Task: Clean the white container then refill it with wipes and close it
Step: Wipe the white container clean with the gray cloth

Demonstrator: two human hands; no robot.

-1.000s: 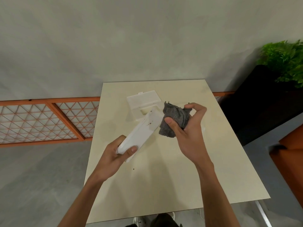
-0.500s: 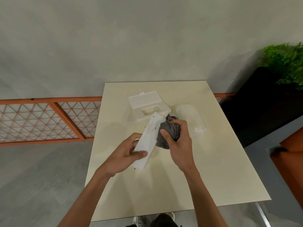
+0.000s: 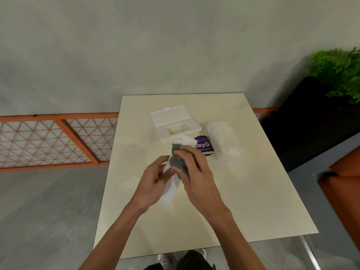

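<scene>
- At frame centre, above the worktop (image 3: 243, 201), the left hand (image 3: 153, 184) curls around the tilted white container (image 3: 171, 189).
- Right hand (image 3: 196, 172), palm down, presses a bunched grey cloth (image 3: 178, 159) against it.
- Just above lie the lid (image 3: 174, 121) and wipes pack (image 3: 224, 139).

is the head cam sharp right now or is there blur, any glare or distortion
Head view: right hand and grey cloth are motion-smeared over the white container; the lid stays crisp; soft even light, no glare; wide-angle bends the table edges.

White container (image 3: 171, 184) smooth plastic; grey rag (image 3: 178, 160) cloth, probably microfibre; table (image 3: 243, 191) matt.
</scene>
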